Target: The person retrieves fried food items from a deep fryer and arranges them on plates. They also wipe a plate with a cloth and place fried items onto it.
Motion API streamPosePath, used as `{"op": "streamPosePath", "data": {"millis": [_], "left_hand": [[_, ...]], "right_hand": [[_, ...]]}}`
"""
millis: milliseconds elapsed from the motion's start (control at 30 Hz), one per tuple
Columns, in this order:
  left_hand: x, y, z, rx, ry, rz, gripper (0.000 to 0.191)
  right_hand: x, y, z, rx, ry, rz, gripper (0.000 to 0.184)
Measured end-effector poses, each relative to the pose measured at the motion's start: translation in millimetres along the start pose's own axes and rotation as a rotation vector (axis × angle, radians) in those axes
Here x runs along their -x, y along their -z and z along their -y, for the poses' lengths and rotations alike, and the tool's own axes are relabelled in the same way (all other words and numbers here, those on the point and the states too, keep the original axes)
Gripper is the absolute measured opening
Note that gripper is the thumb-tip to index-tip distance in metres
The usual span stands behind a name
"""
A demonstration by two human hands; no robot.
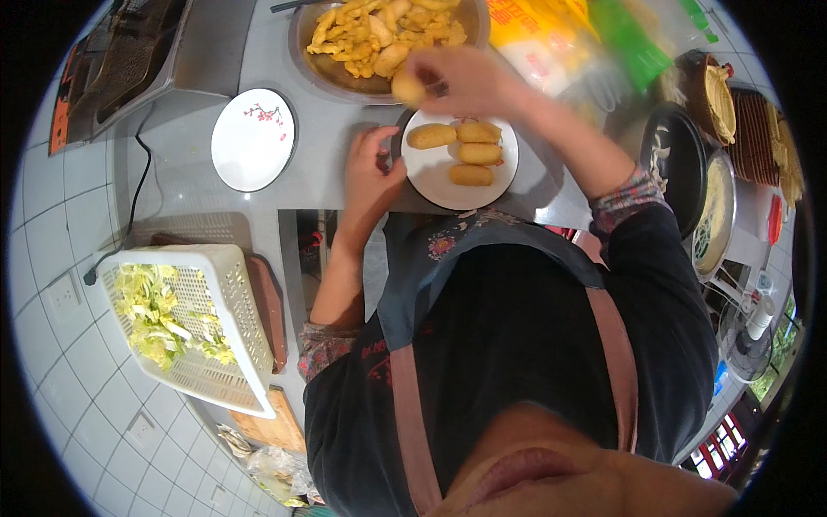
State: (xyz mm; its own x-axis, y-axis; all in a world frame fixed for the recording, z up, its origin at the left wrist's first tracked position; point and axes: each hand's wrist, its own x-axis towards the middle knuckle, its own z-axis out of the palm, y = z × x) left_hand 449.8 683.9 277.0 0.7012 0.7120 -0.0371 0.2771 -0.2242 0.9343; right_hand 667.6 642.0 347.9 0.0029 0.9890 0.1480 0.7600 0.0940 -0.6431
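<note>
My right hand holds a golden fried roll at the near rim of a metal bowl; hand and roll are blurred. Battered fried strips fill part of that bowl, with several rolls among them. Just below, a round white plate carries several browned rolls, one lying apart on the left and the others stacked in a column on the right. Beside the plate's left edge is my left hand, fingers curved and apart, holding nothing. Whether its fingertips touch the rim I cannot tell.
Left on the grey counter lies a white plate with a red blossom print. A metal fryer stands beyond it. A white plastic basket of chopped leaves is lower left. Plastic food bags and a black pan are right.
</note>
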Motion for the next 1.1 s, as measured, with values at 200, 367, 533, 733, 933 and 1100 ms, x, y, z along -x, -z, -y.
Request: {"op": "streamPosePath", "data": {"millis": [200,367,533,733,933,1100], "left_hand": [[11.4,16.9,-16.7,-0.023,-0.179,0.12,0.047],[9.6,-0.2,-8.2,-0.408,-0.388,0.021,0.043],[8.0,-5.2,-2.5,-0.365,-0.395,-0.029,0.04],[8.8,-4.1,-6.2,-0.334,-0.355,-0.02,0.039],[13.8,14.9,-0.5,-0.24,-0.189,0.02,0.042],[20.6,24.0,5.9,0.007,-0.092,0.059,0.046]], "right_hand": [[49.3,-47.2,19.6,0.347,0.262,0.05,0.026],[17.8,-28.5,1.5,0.349,0.173,0.04,0.024],[-56.7,-22.1,-41.6,0.498,0.165,-0.068,0.02],[-83.6,-26.4,-44.0,0.637,0.115,0.094,0.019],[-31.0,4.7,-14.9,0.363,0.205,-0.139,0.02],[53.9,-7.6,34.9,0.268,0.156,0.157,0.031]]}}
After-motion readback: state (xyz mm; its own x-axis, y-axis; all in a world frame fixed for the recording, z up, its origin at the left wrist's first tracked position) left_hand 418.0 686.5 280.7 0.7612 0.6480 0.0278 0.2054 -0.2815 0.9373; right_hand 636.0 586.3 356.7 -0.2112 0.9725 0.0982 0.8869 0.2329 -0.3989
